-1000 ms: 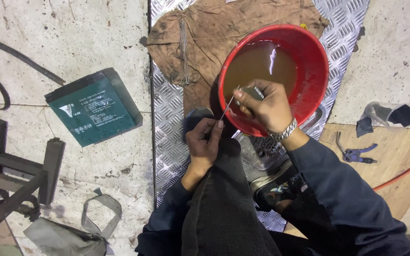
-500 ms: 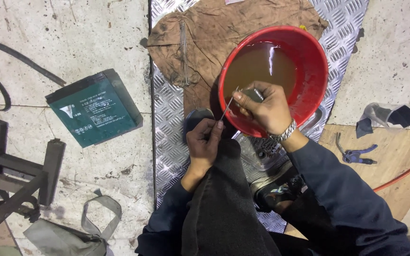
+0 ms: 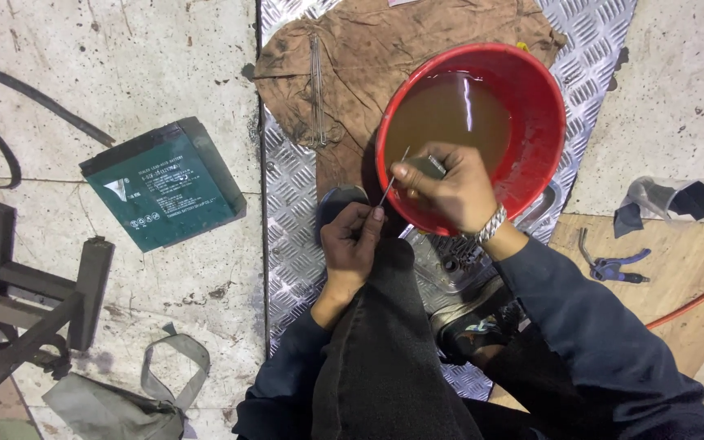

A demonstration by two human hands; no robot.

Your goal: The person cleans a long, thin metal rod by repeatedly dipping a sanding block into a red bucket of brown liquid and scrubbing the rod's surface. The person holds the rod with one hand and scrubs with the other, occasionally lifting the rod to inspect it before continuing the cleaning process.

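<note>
I see the left hand (image 3: 352,240) resting on the dark trouser knee (image 3: 385,326), its fingers pinched shut around the lower end of a thin metal rod (image 3: 393,181) that slants up and to the right. The right hand (image 3: 450,189), with a metal wristband (image 3: 492,224), sits just above it at the near rim of the red basin (image 3: 543,122); its fingers are closed on a small grey pad (image 3: 432,165) pressed against the rod's upper part, so both grips are tight on the same rod. The rod lies between the 2 hands, over the basin's near rim. The basin holds murky brown water and stands on a brown cloth (image 3: 352,65) spread over a ribbed metal plate (image 3: 287,187) on the floor. A few more thin rods (image 3: 317,81) lie on the cloth, well apart from the hands. To the left, on the concrete floor, lies a green boxy battery (image 3: 165,186), and nearer me a dark metal frame (image 3: 18,301). On the right, blue-handled pliers (image 3: 613,265) lie on a wooden board (image 3: 678,269).
</note>
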